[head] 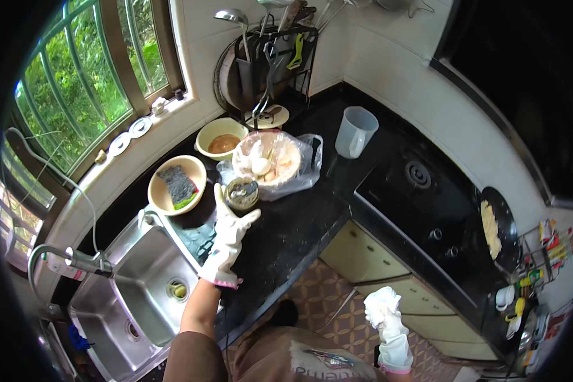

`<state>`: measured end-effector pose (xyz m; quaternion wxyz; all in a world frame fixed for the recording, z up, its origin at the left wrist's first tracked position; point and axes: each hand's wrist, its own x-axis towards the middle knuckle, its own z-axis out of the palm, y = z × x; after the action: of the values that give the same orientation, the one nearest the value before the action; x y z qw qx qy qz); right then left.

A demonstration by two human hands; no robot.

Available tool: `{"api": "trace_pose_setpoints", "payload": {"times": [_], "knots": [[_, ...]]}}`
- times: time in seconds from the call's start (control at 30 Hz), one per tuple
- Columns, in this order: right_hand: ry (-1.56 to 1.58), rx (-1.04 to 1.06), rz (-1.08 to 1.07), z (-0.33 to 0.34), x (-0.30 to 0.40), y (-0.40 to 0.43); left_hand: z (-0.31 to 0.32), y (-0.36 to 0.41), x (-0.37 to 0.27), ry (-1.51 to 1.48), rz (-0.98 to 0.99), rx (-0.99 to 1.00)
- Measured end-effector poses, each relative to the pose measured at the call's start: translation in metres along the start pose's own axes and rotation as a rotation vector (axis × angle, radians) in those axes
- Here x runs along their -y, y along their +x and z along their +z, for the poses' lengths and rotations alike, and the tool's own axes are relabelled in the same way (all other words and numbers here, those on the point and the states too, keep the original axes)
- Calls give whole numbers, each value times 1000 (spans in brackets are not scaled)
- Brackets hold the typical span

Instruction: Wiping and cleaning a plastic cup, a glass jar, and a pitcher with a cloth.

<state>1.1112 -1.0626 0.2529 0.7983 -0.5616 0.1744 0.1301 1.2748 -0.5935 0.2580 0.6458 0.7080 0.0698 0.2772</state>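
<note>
My left hand [229, 231], in a white rubber glove with a pink cuff, reaches over the black countertop [286, 229]. Its thumb and fingers are spread at the near side of a small round container [242, 193] with a dark, shiny top; whether they touch it I cannot tell. Low at the right, in front of the drawers, my right hand [395, 341] wears a matching glove and grips a crumpled white cloth [382, 303]. Just left of the container sits a cream bowl [153, 196] with a dark grey scouring pad [176, 184] and something green inside.
A plastic bag [310, 176] with eggshells and scraps lies behind the container, near another bowl [203, 138]. A translucent measuring jug [355, 133] stands in the corner. The double steel sink [143, 286] is left; the hob [410, 215] and a frying pan [506, 234] holding yellow food are right.
</note>
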Motion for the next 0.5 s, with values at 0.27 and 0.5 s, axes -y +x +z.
{"api": "trace_pose_setpoints", "payload": {"times": [0.27,0.5], "knots": [[-145,75,-23,41,56,91,14,5,27,-103,-88,-141],[-254,124,-56,64,78,175,-4,10,43,269,223,-69]]}}
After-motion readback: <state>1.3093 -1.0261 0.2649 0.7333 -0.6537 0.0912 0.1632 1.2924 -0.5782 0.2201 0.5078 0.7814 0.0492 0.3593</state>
